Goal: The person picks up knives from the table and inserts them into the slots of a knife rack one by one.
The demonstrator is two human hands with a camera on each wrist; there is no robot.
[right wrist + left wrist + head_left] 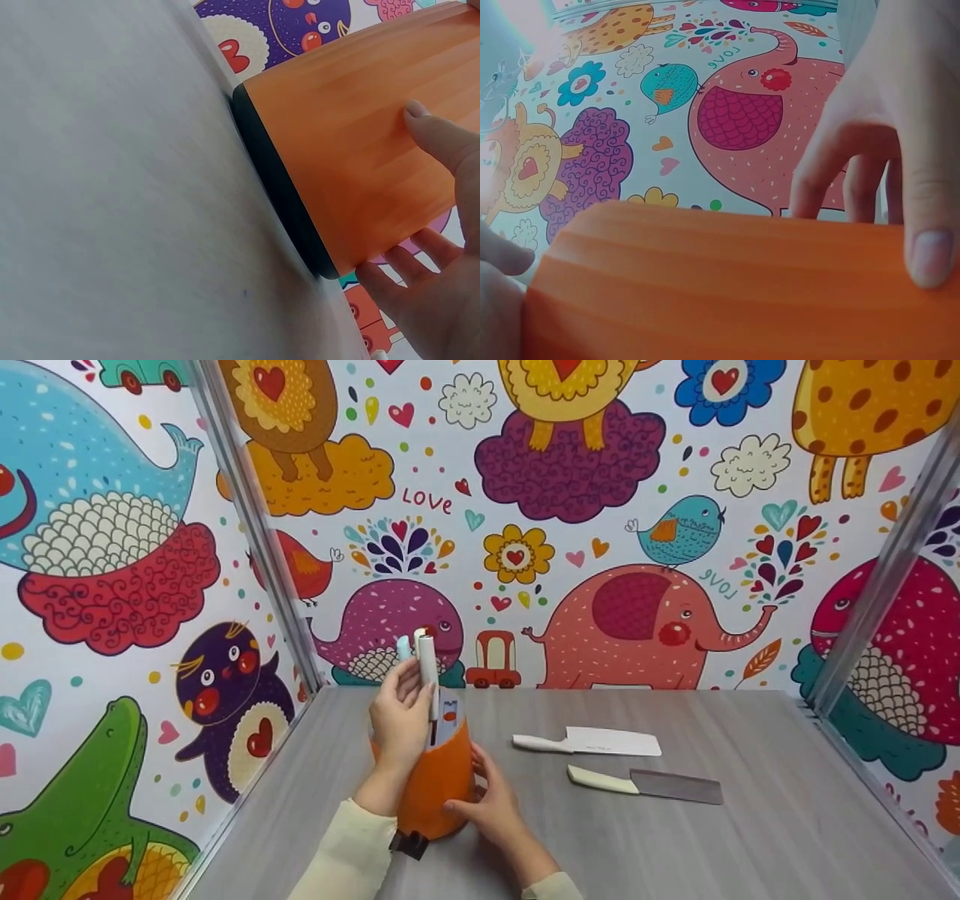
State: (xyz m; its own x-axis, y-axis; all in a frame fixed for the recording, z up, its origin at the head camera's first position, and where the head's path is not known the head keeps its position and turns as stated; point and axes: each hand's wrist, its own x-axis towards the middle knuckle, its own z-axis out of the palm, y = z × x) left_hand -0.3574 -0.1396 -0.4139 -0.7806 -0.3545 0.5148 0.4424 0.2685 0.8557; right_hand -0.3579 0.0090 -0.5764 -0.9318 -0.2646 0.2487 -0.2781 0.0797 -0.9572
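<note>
An orange knife block [439,791] with a dark base stands on the table. At its top, my left hand [401,720] holds a knife by its white handle [428,660], with a dark bit of blade visible just above the block's opening. A light blue handle [403,647] pokes up behind the fingers, partly hidden. My right hand [499,802] grips the block's right side. In the right wrist view its thumb [435,135] lies on the orange wall, and the other fingers are at the far side. Only part of the left hand [502,292] shows in the left wrist view.
Two cleavers lie flat on the grey table [637,855], right of the block: one with a white handle and pale blade [613,741], one nearer with a cream handle and darker blade [679,786]. Cartoon-printed walls [600,532] enclose the back and sides.
</note>
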